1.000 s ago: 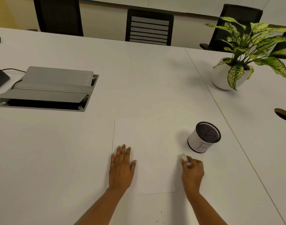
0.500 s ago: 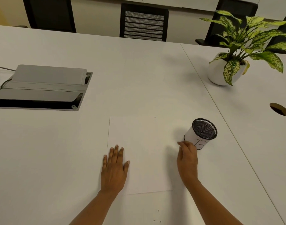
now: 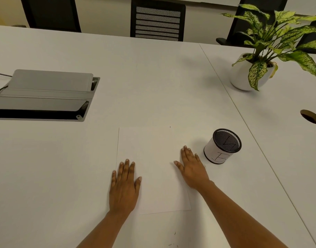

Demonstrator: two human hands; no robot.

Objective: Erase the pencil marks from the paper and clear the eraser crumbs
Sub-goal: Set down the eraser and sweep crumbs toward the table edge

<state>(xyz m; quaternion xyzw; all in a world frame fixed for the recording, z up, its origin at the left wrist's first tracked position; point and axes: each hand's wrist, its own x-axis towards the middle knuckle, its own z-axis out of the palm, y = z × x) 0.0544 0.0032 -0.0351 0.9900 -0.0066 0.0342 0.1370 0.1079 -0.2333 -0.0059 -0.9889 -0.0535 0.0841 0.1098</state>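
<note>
A white sheet of paper (image 3: 151, 158) lies flat on the white table in front of me; I see no pencil marks on it. My left hand (image 3: 124, 185) presses flat on the paper's lower left corner, fingers straight. My right hand (image 3: 192, 167) lies flat with straight fingers across the paper's right edge, just left of a white pen cup (image 3: 221, 146) with a black mesh rim. The eraser is not in sight. A few dark crumbs (image 3: 173, 238) lie on the table below the paper, near the front edge.
A grey cable box (image 3: 44, 95) with raised lids is set into the table at the left. A potted plant (image 3: 250, 74) stands at the far right, a round cable hole (image 3: 311, 116) beside it. Black chairs (image 3: 157, 20) line the far edge.
My right hand held a white eraser near the cup, reached to the cup, and now lies flat and empty on the paper's right edge. The left hand stays pressed on the paper.
</note>
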